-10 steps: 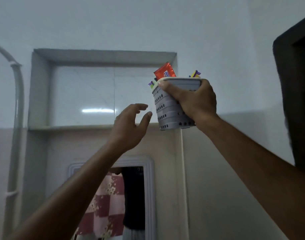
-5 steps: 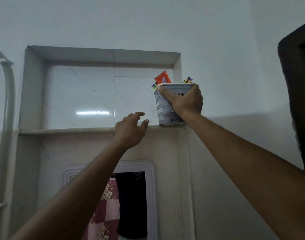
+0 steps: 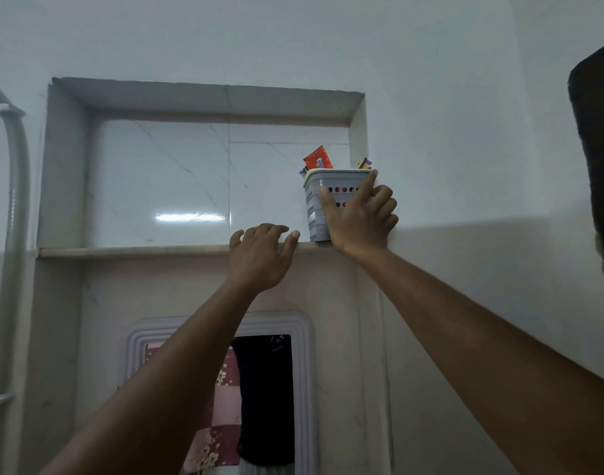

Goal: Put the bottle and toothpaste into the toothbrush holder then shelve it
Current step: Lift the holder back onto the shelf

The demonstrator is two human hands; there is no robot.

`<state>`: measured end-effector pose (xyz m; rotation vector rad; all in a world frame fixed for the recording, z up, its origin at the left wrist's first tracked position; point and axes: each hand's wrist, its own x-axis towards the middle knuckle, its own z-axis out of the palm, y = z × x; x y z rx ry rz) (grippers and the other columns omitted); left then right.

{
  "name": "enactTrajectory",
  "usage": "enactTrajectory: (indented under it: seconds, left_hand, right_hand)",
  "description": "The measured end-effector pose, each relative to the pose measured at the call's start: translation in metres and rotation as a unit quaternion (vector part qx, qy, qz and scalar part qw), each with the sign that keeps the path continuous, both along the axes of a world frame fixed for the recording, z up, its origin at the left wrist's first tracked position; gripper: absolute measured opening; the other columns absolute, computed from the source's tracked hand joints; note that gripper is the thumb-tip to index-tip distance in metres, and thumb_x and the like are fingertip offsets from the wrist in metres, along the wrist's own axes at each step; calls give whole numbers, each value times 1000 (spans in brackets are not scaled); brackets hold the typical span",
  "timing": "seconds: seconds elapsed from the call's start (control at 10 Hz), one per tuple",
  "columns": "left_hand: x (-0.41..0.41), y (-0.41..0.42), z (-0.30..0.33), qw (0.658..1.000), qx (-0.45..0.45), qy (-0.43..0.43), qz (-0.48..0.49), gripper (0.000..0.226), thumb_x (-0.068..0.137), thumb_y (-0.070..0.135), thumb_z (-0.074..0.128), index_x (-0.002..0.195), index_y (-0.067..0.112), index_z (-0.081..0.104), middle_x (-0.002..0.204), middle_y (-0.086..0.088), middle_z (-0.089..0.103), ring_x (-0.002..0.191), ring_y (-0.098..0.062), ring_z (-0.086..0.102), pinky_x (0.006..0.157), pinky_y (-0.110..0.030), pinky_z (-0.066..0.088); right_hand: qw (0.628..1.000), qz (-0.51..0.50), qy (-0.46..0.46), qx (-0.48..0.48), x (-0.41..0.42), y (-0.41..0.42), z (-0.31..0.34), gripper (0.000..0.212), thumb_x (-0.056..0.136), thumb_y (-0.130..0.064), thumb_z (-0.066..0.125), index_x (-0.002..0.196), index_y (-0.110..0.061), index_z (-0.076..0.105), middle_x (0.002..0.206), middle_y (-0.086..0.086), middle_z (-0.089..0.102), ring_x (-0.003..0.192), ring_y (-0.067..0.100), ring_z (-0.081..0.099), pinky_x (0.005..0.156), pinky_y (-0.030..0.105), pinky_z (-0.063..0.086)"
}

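The grey perforated toothbrush holder [image 3: 317, 204] stands upright at the right end of the recessed wall shelf [image 3: 132, 251]. A red toothpaste tube [image 3: 317, 159] and purple-and-yellow toothbrush ends [image 3: 365, 163] stick out of its top; no bottle shows. My right hand [image 3: 360, 217] rests against the holder's front, index finger stretched to the rim, thumb on its face, the other fingers curled. My left hand [image 3: 261, 255] is spread, fingertips touching the shelf's front edge just left of the holder, holding nothing.
The niche is tiled in white marble, with bare ledge left of the holder. A white pipe [image 3: 14, 186] runs down the far left wall. Below hangs a framed mirror [image 3: 225, 399]. A dark door edge [image 3: 599, 186] stands at the right.
The holder has gone from held in the air to standing on the shelf. My right hand has loosened from a full grip to fingers against its front. My left hand rose to the ledge.
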<state>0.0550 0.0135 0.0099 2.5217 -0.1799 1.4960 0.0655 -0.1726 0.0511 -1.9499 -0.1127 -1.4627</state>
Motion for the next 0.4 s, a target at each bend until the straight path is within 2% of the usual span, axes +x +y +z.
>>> enactTrajectory:
  seconds: [0.1, 0.2, 0.3, 0.4]
  left_hand:
    - [0, 0, 0, 1000, 7, -1, 8, 63, 107, 68, 25, 142, 34, 65, 151, 8, 62, 145, -22, 52, 124, -49, 26]
    - [0, 0, 1, 1000, 6, 6, 9, 62, 107, 68, 26, 142, 34, 65, 152, 8, 62, 145, -22, 52, 123, -48, 26]
    - [0, 1, 0, 1000, 9, 7, 8, 64, 107, 68, 25, 142, 33, 65, 151, 7, 62, 143, -22, 54, 121, -48, 29]
    - [-3, -1, 0, 1000, 4, 10, -1, 64, 106, 69, 26, 142, 33, 65, 151, 6, 63, 142, -23, 55, 119, -48, 29]
  right_hand:
    - [998, -28, 18, -59, 5, -3, -16, 99, 111, -72, 37, 180, -11, -1, 162, 19, 31, 141, 39, 39, 116, 51, 33]
    - [994, -49, 34, -91, 9, -7, -24, 94, 114, -68, 33, 180, -11, 0, 162, 19, 30, 140, 38, 39, 116, 51, 34]
    - [994, -48, 42, -90, 10, -11, -26, 94, 113, -69, 37, 180, -13, 4, 156, 20, 34, 138, 39, 40, 113, 51, 35]
    - [997, -36, 23, -70, 6, -16, -35, 92, 110, -68, 48, 177, -12, 21, 148, 19, 41, 134, 39, 44, 110, 51, 39]
